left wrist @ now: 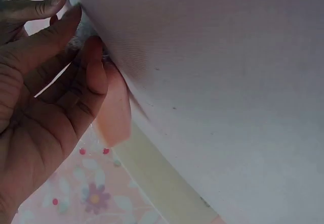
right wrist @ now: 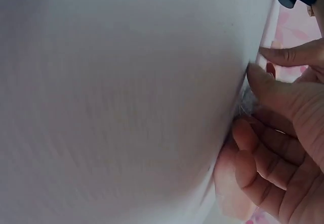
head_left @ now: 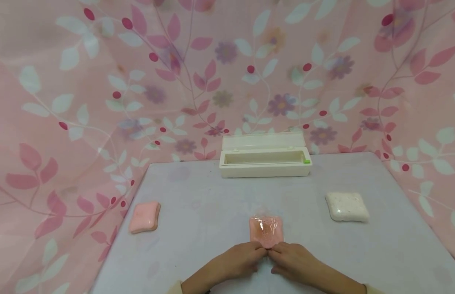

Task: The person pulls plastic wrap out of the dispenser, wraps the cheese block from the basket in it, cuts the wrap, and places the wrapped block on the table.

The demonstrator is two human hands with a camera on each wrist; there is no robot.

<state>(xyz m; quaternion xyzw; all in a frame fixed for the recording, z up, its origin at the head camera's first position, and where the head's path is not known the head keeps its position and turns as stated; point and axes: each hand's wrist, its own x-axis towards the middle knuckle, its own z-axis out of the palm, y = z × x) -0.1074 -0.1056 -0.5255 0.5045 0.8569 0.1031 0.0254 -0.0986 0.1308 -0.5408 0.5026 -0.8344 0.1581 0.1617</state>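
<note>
A pink rounded-square block (head_left: 266,232) lies in front at the middle of the table, with shiny clear plastic wrap (head_left: 275,221) over its top. Both hands meet at its near edge. My left hand (head_left: 242,259) pinches the wrap there with curled fingers; in the left wrist view crinkled wrap (left wrist: 83,32) shows between thumb and fingers. From the other side my right hand (head_left: 296,261) pinches the wrap too, and a bit of film (right wrist: 247,102) shows by its thumb in the right wrist view. The hands partly hide the block's near side.
A long white box (head_left: 265,170) with a raised lid (head_left: 264,141) and a green tab (head_left: 306,161) stands at the table's back. Another pink block (head_left: 145,217) lies at the left, a white block (head_left: 347,206) at the right. Flowered curtains (head_left: 213,81) enclose the table.
</note>
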